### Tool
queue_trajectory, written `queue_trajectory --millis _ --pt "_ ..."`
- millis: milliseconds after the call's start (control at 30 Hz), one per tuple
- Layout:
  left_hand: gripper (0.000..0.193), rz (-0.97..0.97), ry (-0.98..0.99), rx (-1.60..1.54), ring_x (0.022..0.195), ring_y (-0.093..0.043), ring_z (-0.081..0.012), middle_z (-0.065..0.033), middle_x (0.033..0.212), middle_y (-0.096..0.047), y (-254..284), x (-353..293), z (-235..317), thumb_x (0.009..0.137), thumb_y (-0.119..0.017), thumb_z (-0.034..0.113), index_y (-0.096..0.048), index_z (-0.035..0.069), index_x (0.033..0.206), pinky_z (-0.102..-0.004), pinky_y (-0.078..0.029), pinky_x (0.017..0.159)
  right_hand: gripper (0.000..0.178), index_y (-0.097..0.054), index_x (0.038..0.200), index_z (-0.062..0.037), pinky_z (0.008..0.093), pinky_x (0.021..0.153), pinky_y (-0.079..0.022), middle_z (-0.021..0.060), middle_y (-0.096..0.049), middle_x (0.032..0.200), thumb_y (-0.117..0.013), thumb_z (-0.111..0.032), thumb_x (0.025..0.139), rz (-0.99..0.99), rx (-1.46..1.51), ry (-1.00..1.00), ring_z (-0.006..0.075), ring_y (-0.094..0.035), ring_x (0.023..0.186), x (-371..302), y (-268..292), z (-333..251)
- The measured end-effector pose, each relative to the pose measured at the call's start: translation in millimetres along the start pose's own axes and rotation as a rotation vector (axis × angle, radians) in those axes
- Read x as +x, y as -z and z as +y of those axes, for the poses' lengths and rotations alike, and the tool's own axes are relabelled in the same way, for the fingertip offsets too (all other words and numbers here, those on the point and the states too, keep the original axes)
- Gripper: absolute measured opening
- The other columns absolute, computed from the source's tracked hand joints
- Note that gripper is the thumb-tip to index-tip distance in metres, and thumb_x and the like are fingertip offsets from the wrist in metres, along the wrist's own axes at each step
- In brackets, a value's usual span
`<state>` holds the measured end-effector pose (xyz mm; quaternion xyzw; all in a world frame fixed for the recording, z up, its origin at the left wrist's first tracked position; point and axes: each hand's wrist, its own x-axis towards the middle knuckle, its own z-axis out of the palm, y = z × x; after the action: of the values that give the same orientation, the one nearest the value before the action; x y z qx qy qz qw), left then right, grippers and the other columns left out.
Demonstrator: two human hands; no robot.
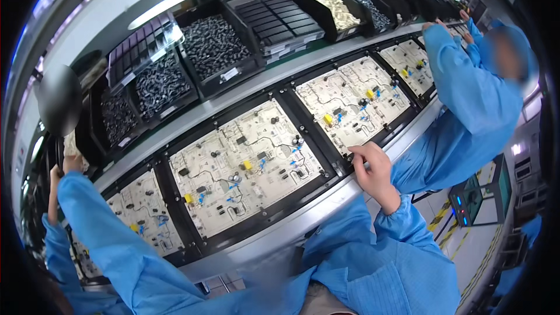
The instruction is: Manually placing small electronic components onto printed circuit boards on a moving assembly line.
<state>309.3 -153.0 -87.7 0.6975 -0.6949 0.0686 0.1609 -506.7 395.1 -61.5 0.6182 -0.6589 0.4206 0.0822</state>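
My left arm stretches to the far left, where my left hand (73,163) is at a dark bin with pale parts (70,142); its fingertips are hidden. My right hand (375,170) is bent over the near metal edge of the line, at the lower left corner of a pale circuit board (353,96) in a black frame. Its fingers are curled together; whether something small is between them cannot be made out. Left of it lies another framed circuit board (245,166), carrying yellow, blue and black components. A further board (146,213) lies under my left forearm.
Behind the boards stand black bins of small dark parts (213,46), trays of black blocks (279,20) and a bin of cream parts (332,7). A co-worker in blue (475,93) works close on the right; another person's sleeve (58,245) is at far left.
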Motion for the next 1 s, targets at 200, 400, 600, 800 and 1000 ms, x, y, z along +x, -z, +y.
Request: queue_trajectory --millis 200,400,600,800,1000 --pt "0.040 0.048 0.388 -0.400 0.051 -0.058 -0.0175 -0.0085 0.071 -0.063 18.4 -43.4 61.3 0.084 -0.070 0.024 -0.058 0.001 0.115 -0.0323 -0.042 0.043 0.021 -0.066 0.091 -0.0042 0.0314 0.051 -0.040 0.0084 -0.053 0.066 -0.059 0.008 0.077 -0.015 -0.004 0.007 0.0213 -0.053 0.058 -3.5 3.2 0.0" --pt "0.029 0.125 0.260 -0.187 0.060 -0.064 -0.0190 -0.0098 0.070 -0.066 58.2 -43.9 44.0 0.084 -0.069 0.028 -0.068 0.002 0.097 -0.0328 -0.050 0.053 0.021 -0.066 0.092 -0.0043 0.0312 0.052 -0.041 0.0082 -0.053 0.066 -0.059 0.008 0.077 0.014 0.053 0.018 0.0212 -0.053 0.058 -7.2 7.0 6.4" --pt "0.025 0.219 0.208 -0.027 0.059 -0.063 -0.0177 -0.0097 0.071 -0.066 53.2 -48.7 40.0 0.086 -0.066 0.023 -0.066 0.004 0.103 -0.0351 -0.050 0.057 0.021 -0.066 0.092 -0.0037 0.0307 0.051 -0.041 0.0082 -0.053 0.066 -0.058 0.008 0.076 -0.008 0.068 0.007 0.0203 -0.053 0.057 -3.1 2.2 6.9" --pt "0.030 0.303 0.026 0.155 0.068 -0.067 -0.0317 -0.0195 0.074 -0.068 53.6 -31.6 32.3 0.088 -0.059 0.028 -0.071 0.001 0.089 -0.0424 -0.050 0.063 0.020 -0.066 0.091 -0.0032 0.0298 0.049 -0.040 0.0078 -0.052 0.065 -0.059 0.009 0.077 0.006 0.060 -0.017 0.0193 -0.052 0.055 -2.2 5.2 8.2" --pt "0.038 0.285 0.213 0.017 0.082 -0.065 -0.0411 -0.0235 0.082 -0.067 42.6 -37.7 43.4 0.085 -0.056 0.035 -0.070 0.000 0.091 -0.0458 -0.050 0.073 0.022 -0.066 0.091 -0.0036 0.0321 0.049 -0.039 0.0083 -0.049 0.061 -0.060 0.009 0.074 0.021 0.072 -0.064 0.0213 -0.051 0.054 -1.8 4.7 5.7"
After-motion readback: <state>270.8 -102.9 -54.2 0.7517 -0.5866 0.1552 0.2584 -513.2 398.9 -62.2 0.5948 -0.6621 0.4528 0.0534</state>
